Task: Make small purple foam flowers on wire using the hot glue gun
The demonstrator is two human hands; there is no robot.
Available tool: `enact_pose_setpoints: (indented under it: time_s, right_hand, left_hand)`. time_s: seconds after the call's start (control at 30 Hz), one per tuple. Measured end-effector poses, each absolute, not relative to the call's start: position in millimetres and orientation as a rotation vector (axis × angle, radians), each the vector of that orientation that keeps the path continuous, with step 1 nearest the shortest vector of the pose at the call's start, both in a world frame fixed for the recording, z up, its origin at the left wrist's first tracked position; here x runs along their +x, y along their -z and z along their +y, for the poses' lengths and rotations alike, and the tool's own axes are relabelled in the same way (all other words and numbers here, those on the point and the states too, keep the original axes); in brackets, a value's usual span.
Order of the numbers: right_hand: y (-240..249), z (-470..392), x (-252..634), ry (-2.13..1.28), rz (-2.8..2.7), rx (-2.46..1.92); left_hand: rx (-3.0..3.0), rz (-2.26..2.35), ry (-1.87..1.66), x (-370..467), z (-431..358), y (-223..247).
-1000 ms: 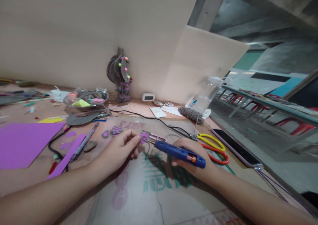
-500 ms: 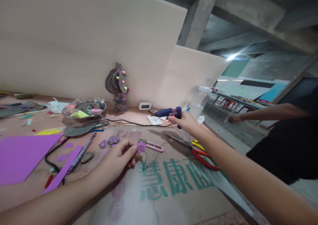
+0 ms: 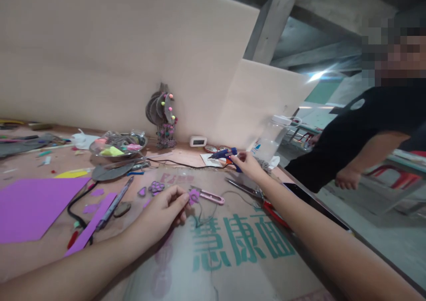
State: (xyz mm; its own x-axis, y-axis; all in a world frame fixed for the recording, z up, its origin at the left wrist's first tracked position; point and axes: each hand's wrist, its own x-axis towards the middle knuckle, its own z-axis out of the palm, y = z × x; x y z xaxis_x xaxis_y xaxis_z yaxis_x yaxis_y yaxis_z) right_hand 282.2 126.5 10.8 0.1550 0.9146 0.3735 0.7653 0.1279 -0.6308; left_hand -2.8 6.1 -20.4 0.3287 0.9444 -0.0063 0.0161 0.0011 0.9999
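Observation:
My left hand (image 3: 171, 205) is closed in a pinch at the edge of a small purple foam piece (image 3: 194, 196) with a loop of grey cord on it. The cord (image 3: 199, 219) trails down onto the plastic-covered table. Farther off, my right hand (image 3: 245, 163) has its fingers closed at the rear of a blue hot glue gun (image 3: 223, 154), whose nozzle points left over white paper (image 3: 209, 160). Pink thread snips (image 3: 213, 197) lie just right of the purple piece. Scissors with red handles (image 3: 248, 189) rest partly under my right forearm.
Purple foam sheet (image 3: 36, 208), a pen (image 3: 116, 201) and scraps lie at left. Behind are a bowl of bits (image 3: 116, 155), a grey ornament with coloured beads (image 3: 161, 115), a small digital clock (image 3: 198, 141) and a plastic bottle (image 3: 271, 137). A person in black (image 3: 353, 123) stands at right.
My right hand and the glue gun have come down slightly, nearer the white paper. The left hand keeps its pinch. At right, the other person has turned and their arm hangs lower.

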Motion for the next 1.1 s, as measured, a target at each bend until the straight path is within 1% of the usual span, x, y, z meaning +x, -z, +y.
enact_pose_setpoints:
  time_s: [0.1,0.17,0.23,0.3,0.37,0.47,0.53,0.57,0.63,0.73,0.8,0.9,1.1]
  right_hand:
    - [-17.7,88.8,269.3,-0.183,-1.57,-1.621]
    - [-21.7,55.1,248.2,-0.3,-1.653,-1.557]
    - [-23.9,20.7,221.3,-0.886,-1.693,-1.412]
    - [-23.6,-6.8,195.9,-1.359,-1.548,-1.262]
    - [-21.5,-22.3,178.5,-1.611,-1.443,-1.16]
    - [-17.5,-23.4,171.2,-1.708,-1.438,-1.143]
    - [-15.4,-16.3,175.2,-1.632,-1.538,-1.245]
    - [-14.4,-12.4,178.3,-1.533,-1.615,-1.303]
    - [-12.5,-6.2,185.2,-1.205,-1.815,-1.367]
    - [-9.6,-2.4,194.0,-0.633,-2.088,-1.328]
    - [-8.0,-2.5,197.6,-0.414,-2.186,-1.261]
    - [-6.2,-3.3,199.3,-0.321,-2.213,-1.15]
    - [-2.3,-2.5,195.0,-0.356,-2.155,-1.153]
  left_hand:
    - [1.349,0.964,-0.949,-3.7,5.7,19.3]
    - [1.345,0.961,-0.962,-3.9,5.2,18.5]
    - [1.343,0.959,-0.984,-4.0,4.9,17.9]
    - [1.359,0.963,-0.999,-4.0,5.0,17.4]
    - [1.381,0.968,-1.001,-3.9,5.1,16.9]
    - [1.412,0.984,-0.983,-3.7,5.0,15.9]
    - [1.426,0.996,-0.977,-3.6,4.6,15.6]
    - [1.434,0.999,-0.974,-3.7,4.4,15.6]
    - [1.448,1.006,-0.964,-3.9,4.0,16.0]
    - [1.494,1.017,-0.946,-4.6,3.5,16.4]
    - [1.554,1.022,-0.924,-5.2,3.0,15.5]
    - [1.663,1.059,-0.874,-6.1,1.7,12.6]
    - [1.792,1.083,-0.806,-7.3,-1.2,10.8]
